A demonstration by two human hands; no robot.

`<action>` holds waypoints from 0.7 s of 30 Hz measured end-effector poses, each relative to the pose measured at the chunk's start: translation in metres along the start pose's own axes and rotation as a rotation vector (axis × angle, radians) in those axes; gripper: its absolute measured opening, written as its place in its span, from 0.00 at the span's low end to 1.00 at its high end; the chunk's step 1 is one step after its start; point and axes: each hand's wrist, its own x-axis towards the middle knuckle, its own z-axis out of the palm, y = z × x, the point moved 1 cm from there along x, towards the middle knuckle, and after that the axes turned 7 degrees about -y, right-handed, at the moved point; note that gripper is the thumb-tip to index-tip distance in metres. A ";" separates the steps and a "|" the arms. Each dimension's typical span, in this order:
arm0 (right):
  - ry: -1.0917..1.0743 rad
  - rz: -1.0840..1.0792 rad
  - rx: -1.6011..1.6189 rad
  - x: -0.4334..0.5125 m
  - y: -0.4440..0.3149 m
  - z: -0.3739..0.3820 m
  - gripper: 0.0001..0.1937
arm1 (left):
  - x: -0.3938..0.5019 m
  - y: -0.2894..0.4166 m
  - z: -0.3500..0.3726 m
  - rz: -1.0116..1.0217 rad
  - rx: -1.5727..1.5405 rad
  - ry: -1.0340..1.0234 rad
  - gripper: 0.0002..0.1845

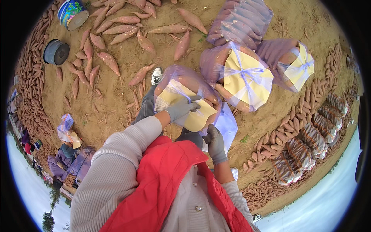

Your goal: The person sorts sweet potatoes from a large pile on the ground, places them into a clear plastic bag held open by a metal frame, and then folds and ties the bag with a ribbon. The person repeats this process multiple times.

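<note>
My left hand (183,108), in a grey glove, lies over the top of a purple mesh bag (198,81) filled with sweet potatoes. A pale yellow sheet (197,120) covers the bag's mouth, and purple strands run across it to my fingers; whether they grip them is unclear. My right hand (216,142), gloved too, is just beside the bag, its fingers loosely bent and apart, with nothing visible in it. A light purple plastic bag (227,124) lies beyond it. Two similar tied bags, the nearer with a yellow sheet (245,76), stand to the right.
Another full mesh bag (239,23) lies at the top. Loose sweet potatoes (124,29) are spread on the soil. A dark bucket (56,52) and a colourful bucket (72,14) lie upper left. A person (62,159) sits at left. Filled striped bags (298,153) line the right.
</note>
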 end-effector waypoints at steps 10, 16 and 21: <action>0.099 0.116 0.199 -0.056 -0.006 -0.036 0.08 | 0.000 0.002 0.005 0.064 -0.008 0.089 0.28; -0.013 -0.248 -0.408 -0.102 -0.021 -0.036 0.10 | 0.001 0.005 0.002 0.080 0.024 0.104 0.30; 0.015 0.070 -0.040 -0.130 -0.049 -0.022 0.18 | 0.002 0.011 0.000 0.036 0.052 0.109 0.32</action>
